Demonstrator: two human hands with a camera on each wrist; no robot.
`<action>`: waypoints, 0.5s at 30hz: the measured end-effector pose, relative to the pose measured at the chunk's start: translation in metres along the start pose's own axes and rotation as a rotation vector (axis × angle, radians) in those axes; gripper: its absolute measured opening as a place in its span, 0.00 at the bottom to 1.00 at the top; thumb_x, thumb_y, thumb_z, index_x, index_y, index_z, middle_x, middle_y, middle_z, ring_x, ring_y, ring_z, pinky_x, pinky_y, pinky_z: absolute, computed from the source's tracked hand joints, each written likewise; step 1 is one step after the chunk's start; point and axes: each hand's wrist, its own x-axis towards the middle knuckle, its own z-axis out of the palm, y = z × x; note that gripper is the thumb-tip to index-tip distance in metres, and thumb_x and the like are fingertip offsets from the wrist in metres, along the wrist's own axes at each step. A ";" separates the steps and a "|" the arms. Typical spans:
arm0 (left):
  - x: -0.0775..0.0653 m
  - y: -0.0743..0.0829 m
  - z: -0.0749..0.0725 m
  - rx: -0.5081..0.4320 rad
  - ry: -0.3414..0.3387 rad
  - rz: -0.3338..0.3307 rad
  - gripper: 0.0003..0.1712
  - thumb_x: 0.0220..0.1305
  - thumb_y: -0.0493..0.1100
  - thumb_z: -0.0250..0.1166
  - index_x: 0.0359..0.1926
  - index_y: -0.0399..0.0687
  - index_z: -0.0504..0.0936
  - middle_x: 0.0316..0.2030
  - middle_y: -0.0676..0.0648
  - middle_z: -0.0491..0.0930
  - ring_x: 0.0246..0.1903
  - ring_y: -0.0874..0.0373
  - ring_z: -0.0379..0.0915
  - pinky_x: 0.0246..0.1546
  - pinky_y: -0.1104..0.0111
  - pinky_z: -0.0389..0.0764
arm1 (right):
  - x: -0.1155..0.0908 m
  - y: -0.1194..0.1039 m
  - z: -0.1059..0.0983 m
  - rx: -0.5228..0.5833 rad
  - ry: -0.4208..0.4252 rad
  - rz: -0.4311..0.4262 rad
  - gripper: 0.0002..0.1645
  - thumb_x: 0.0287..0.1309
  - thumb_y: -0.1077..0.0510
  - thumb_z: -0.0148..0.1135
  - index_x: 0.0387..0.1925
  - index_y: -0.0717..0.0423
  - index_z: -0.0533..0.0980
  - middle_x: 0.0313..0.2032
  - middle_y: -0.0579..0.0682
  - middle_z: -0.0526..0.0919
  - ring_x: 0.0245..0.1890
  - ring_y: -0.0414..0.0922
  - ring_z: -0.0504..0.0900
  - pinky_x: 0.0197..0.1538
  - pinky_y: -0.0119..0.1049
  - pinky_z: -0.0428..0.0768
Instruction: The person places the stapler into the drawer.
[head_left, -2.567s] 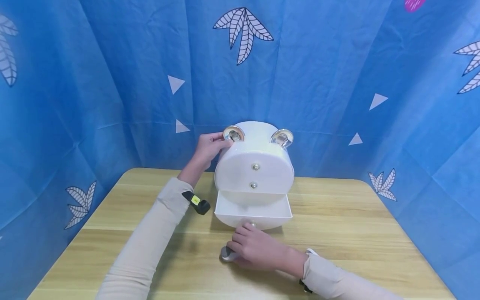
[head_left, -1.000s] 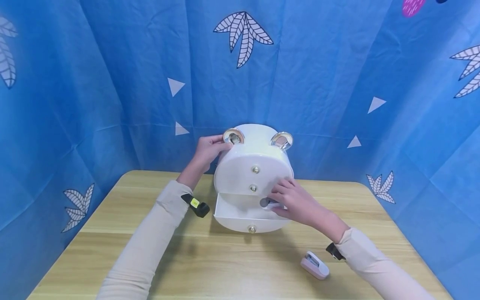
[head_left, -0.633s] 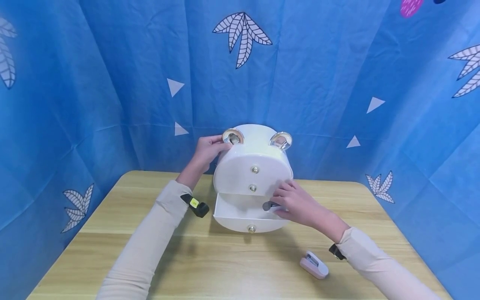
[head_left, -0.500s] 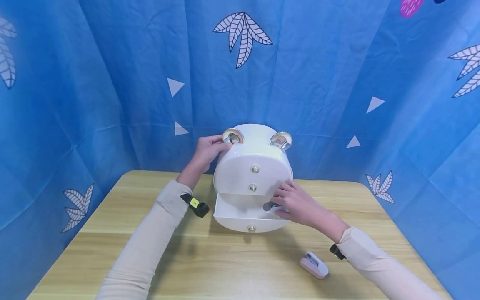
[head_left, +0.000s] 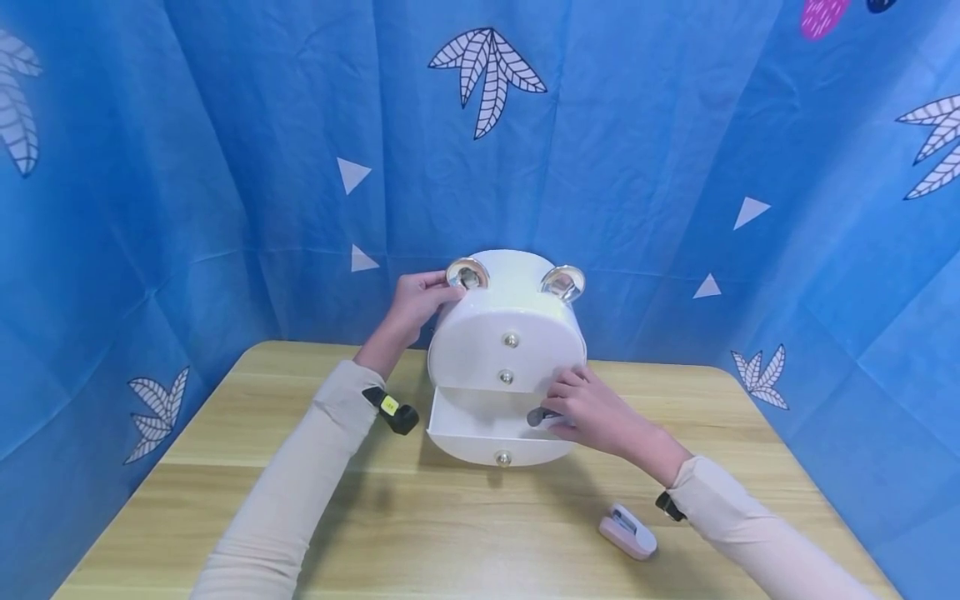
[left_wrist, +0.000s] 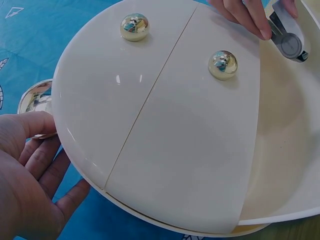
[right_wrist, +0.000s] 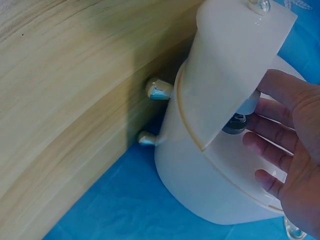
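A glossy white drawer box with two gold ears stands at the table's back, its bottom drawer pulled out. My left hand pinches the left gold ear between thumb and fingers, the other fingers loosely bent beside the box's wall. Over the right part of the open drawer, my right hand pinches a small white and grey stapler-like thing with a round dark-grey end. In the right wrist view the drawer front and the fingers hide most of it.
A small pink and white stapler lies on the wooden table, near the right forearm. Two closed drawers with round gold knobs sit above the open one. Blue patterned cloth hangs behind and at both sides.
My right hand has moved from before the drawer knob up and rightward over the open drawer, carrying the white and grey thing. The pink stapler came into full view. My left hand stays put.
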 end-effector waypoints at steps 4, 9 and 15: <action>0.001 -0.001 0.001 0.005 0.000 0.002 0.27 0.65 0.43 0.69 0.64 0.41 0.80 0.58 0.39 0.83 0.59 0.47 0.80 0.62 0.56 0.80 | -0.001 -0.001 0.002 0.001 0.000 0.011 0.17 0.44 0.51 0.82 0.37 0.53 0.87 0.34 0.44 0.89 0.44 0.48 0.77 0.49 0.45 0.73; 0.001 -0.001 0.000 0.002 0.005 0.002 0.26 0.65 0.43 0.70 0.63 0.41 0.80 0.58 0.38 0.84 0.59 0.47 0.80 0.62 0.56 0.81 | -0.002 -0.001 0.005 -0.007 -0.014 0.026 0.18 0.43 0.51 0.82 0.37 0.53 0.87 0.34 0.44 0.88 0.45 0.47 0.77 0.50 0.45 0.73; 0.001 -0.001 0.000 0.006 0.000 -0.004 0.27 0.66 0.43 0.69 0.64 0.41 0.80 0.59 0.39 0.83 0.60 0.47 0.80 0.63 0.56 0.80 | -0.001 -0.002 0.007 -0.006 -0.007 0.026 0.18 0.44 0.50 0.82 0.36 0.54 0.87 0.33 0.44 0.88 0.44 0.48 0.78 0.49 0.45 0.74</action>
